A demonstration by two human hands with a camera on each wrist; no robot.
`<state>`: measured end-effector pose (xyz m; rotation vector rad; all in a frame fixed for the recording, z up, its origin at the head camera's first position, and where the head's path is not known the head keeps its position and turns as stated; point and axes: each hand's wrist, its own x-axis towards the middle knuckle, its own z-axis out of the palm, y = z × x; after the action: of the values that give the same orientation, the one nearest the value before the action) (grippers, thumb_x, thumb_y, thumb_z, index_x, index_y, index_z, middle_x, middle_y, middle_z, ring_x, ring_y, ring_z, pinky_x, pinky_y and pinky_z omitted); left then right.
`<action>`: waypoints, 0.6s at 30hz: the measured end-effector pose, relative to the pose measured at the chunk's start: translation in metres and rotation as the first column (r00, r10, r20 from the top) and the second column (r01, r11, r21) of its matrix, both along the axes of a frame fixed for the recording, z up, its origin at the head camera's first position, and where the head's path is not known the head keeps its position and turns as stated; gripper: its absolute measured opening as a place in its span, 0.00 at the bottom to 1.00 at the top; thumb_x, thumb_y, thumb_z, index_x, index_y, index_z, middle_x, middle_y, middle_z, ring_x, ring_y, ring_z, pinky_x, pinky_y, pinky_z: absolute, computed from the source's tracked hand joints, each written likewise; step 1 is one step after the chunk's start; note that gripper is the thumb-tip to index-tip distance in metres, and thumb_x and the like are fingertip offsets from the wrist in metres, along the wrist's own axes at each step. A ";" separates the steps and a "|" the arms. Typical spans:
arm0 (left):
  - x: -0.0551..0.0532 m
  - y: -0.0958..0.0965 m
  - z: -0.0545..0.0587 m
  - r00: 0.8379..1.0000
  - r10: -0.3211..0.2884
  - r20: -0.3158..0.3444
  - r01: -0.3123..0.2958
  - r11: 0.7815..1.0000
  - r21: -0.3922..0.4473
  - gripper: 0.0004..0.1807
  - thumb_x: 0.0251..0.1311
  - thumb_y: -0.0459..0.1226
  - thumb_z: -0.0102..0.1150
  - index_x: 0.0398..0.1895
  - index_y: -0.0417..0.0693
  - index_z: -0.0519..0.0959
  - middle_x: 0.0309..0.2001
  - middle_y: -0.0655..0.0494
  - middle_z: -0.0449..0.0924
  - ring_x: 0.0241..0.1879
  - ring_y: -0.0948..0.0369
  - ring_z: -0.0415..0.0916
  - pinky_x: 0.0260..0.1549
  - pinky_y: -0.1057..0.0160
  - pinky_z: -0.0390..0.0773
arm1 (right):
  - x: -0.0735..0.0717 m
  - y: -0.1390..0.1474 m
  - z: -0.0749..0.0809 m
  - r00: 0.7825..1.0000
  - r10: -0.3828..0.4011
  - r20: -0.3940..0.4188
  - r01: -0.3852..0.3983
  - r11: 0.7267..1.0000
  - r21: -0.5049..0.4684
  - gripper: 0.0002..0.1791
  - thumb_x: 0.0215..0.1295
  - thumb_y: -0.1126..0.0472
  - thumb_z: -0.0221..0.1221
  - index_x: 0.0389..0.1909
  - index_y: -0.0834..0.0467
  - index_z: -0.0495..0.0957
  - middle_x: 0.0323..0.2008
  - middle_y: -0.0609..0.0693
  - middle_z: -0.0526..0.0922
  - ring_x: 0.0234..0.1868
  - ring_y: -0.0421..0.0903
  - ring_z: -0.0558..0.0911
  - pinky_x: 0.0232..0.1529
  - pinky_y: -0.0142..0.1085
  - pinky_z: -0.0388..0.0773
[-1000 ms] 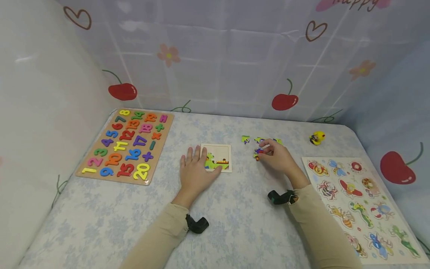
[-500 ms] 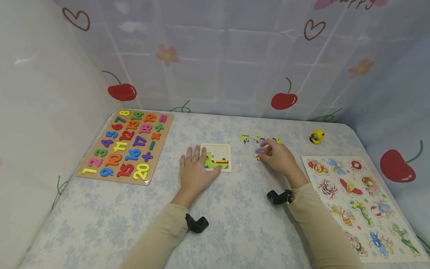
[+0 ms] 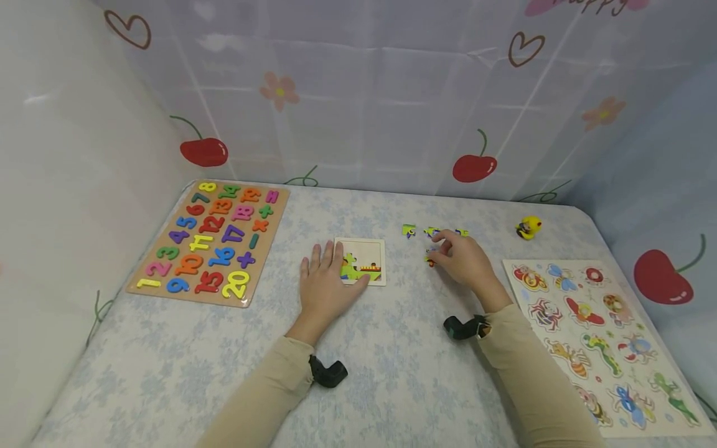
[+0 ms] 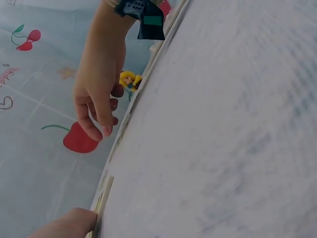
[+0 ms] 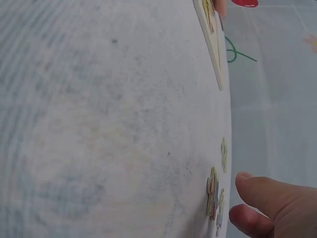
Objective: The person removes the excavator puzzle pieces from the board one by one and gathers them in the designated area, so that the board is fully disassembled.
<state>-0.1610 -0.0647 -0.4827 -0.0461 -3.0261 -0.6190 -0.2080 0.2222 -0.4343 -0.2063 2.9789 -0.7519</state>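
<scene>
My left hand (image 3: pixel 327 287) lies with spread fingers over the left side of a small square wooden jigsaw puzzle tray (image 3: pixel 370 246), thumb along its lower edge. Green pieces with an orange-and-red strip fill the tray's lower part; bare wood shows above. To the right, my right hand (image 3: pixel 463 264) hovers with bent, relaxed fingers over a small multicoloured puzzle piece (image 3: pixel 430 258). In the right wrist view, the thumb (image 5: pixel 262 191) stands off from that piece (image 5: pixel 213 193), and nothing shows between thumb and finger. Behind it are further puzzle pieces, a green one (image 3: pixel 409 231) at the left.
A number board (image 3: pixel 269 249) with colourful digits is on the left. An insect picture board (image 3: pixel 526 311) lies at the right, below a small yellow toy figure (image 3: pixel 528 228). A printed curtain (image 3: pixel 364 124) hangs behind the table.
The multicoloured piece under my right fingertips has turned slightly, and the fingers have come off it. My left hand has stayed on the tray.
</scene>
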 end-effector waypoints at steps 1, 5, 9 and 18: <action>0.000 0.000 0.000 1.000 0.001 0.002 -0.001 1.000 0.001 0.54 0.56 0.71 0.48 0.80 0.52 0.51 0.80 0.53 0.49 0.80 0.49 0.40 0.76 0.41 0.43 | 0.000 -0.001 0.000 1.000 0.000 -0.002 0.000 1.000 -0.011 0.19 0.68 0.51 0.62 0.55 0.54 0.76 0.35 0.51 0.81 0.26 0.47 0.73 0.30 0.38 0.70; 0.000 0.000 0.002 1.000 0.004 0.021 -0.004 1.000 0.011 0.56 0.56 0.71 0.47 0.80 0.50 0.47 0.80 0.54 0.47 0.81 0.50 0.38 0.76 0.42 0.41 | 0.000 -0.008 0.003 1.000 0.003 0.008 -0.003 0.997 -0.073 0.18 0.68 0.53 0.62 0.55 0.55 0.77 0.36 0.52 0.80 0.29 0.48 0.73 0.34 0.39 0.69; 0.000 -0.001 0.004 0.999 -0.004 0.037 0.004 1.000 0.014 0.56 0.57 0.72 0.47 0.80 0.49 0.47 0.80 0.53 0.46 0.81 0.50 0.37 0.76 0.43 0.41 | -0.001 -0.016 0.004 0.999 0.024 0.027 -0.020 0.993 -0.120 0.18 0.68 0.55 0.62 0.55 0.56 0.77 0.36 0.52 0.79 0.29 0.47 0.75 0.33 0.38 0.71; 0.002 -0.013 0.001 0.999 -0.026 0.045 0.025 0.999 0.020 0.53 0.62 0.69 0.42 0.80 0.47 0.46 0.81 0.51 0.44 0.81 0.51 0.34 0.77 0.45 0.40 | -0.007 -0.037 -0.001 0.997 0.072 0.033 -0.066 0.987 -0.144 0.17 0.67 0.54 0.63 0.54 0.53 0.78 0.36 0.50 0.79 0.31 0.47 0.74 0.33 0.37 0.71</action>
<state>-0.1589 -0.0781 -0.4814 -0.0711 -3.0674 -0.6611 -0.2145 0.1853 -0.4350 -0.2970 2.8674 -0.9502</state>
